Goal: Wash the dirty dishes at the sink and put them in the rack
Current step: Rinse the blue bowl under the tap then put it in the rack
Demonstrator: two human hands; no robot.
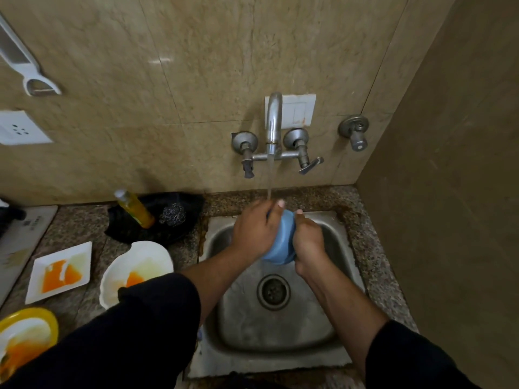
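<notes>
I hold a light blue cup [281, 240] over the steel sink [331, 327], under water running from the wall tap [273, 119]. My left hand [254, 230] grips the cup's left side, fingers curled over its top. My right hand [307, 242] grips its right side. On the counter to the left lie dirty dishes with orange stains: a square white plate [60, 269], a round white bowl [134, 269] and a yellow plate [26, 334].
A yellow dish-soap bottle [134, 204] and a steel scrubber [172, 214] lie on a black cloth [157, 234] behind the dishes. A brown wall [449, 192] closes the right side. Tap handles [304, 161] stick out above the sink. A white board [16, 242] sits at far left.
</notes>
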